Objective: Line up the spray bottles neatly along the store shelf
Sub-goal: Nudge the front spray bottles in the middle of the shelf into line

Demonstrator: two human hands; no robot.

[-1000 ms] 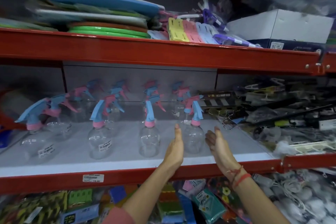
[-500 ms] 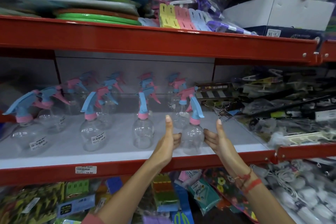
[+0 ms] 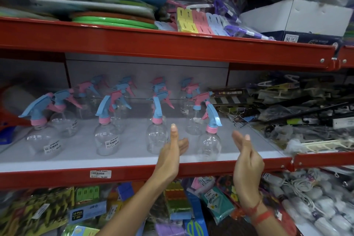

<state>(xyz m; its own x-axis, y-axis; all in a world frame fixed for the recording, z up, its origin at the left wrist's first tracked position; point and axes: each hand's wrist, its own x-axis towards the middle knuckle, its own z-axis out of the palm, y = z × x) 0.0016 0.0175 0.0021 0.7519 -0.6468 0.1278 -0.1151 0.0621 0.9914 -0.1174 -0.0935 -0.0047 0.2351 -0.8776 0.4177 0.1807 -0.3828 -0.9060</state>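
Head view: both hands were raised in front of the middle shelf, a white board edged in red, and both were empty. The left hand stood edge-on with thumb up and fingers loosely spread, its grip wide and holding nothing, just left of the front right spray bottle. The right hand was on that bottle's other side, fingers half curled, grip also wide and holding nothing; a red thread band sat on its wrist. Neither hand touched the bottle between them, a gap showed on each side. That bottle, clear with a pink collar and blue trigger head, stood upright near the shelf's front edge. Three more front bottles stood upright to its left: one just beside the left hand, one further left, one near the far left. More bottles stood in ragged rows behind them, blurred, count unclear. A price tag was stuck on the red front rail. Packaged clutter filled the shelf to the right of the bottles. A white box sat on the upper shelf.
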